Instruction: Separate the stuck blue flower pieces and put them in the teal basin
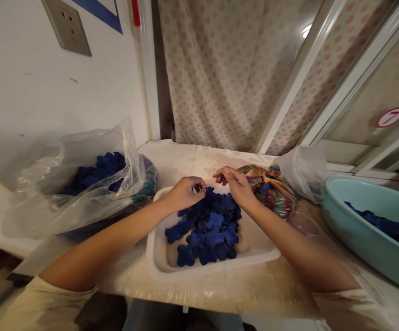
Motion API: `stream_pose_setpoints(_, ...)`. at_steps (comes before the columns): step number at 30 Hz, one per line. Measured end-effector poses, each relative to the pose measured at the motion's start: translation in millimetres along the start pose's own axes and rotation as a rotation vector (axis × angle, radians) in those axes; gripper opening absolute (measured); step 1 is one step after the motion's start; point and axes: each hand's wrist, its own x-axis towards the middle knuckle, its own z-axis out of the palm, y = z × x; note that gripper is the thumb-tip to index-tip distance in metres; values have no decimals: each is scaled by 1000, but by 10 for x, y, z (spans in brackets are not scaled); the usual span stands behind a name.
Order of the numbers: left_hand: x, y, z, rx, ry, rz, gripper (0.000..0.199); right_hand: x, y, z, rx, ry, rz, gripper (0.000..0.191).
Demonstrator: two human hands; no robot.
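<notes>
Blue flower-shaped pieces [209, 232] lie heaped in a shallow white tray [164, 276] on the table in front of me. My left hand [187, 192] is over the far left part of the heap, its thumb and fingertips pinched together. Blue shows right at those fingertips, but I cannot make out whether a piece is between them. Across from it, my right hand [235, 184] hovers above the tray's far side with fingers loosely bent and apart. Nothing shows in that hand.
On the left stands an open clear plastic bag [43, 193] with more blue pieces. A tied multicoloured bundle [278, 195] sits behind my right forearm, beside a clear round lid-like item [304, 224]. A light-blue basin [354, 239] holding blue pieces is at the right. A curtain [220, 78] hangs behind.
</notes>
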Motion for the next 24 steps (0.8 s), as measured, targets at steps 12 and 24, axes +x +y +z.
stream_pose_setpoints(12, -10, 29, -50, -426, 184, -49, 25, 30, 62, 23, -191, -129, -41, 38)
stream_pose_setpoints(24, -12, 141, -162, -343, 479, 73, 34, 116, -118, -128, -385, -6, -165, 19)
